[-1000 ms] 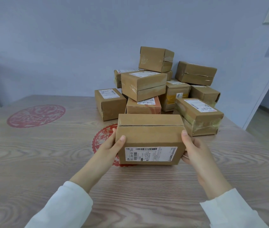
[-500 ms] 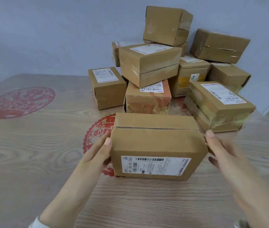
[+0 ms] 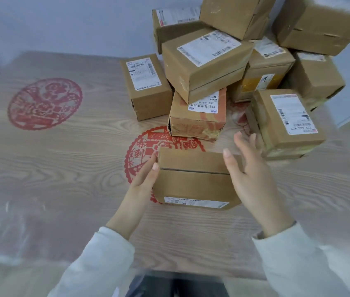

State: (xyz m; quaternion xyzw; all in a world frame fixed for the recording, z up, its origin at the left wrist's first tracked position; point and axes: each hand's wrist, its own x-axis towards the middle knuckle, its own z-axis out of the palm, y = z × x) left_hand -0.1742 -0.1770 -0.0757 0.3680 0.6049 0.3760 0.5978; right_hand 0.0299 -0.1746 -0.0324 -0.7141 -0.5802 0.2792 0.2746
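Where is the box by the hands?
In the head view the box sits low and central on the wooden table, between the left hand and right hand, partly over a red round pattern, before the orange-printed box.

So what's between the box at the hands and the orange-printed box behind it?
In the head view, only table bearing the red paper-cut emblem lies between the near box and the orange-printed box.

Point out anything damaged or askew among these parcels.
The orange-printed box at the pile's front looks crumpled, with a dark gap at its left end. The labelled box stacked on it sits tilted and overhangs it.
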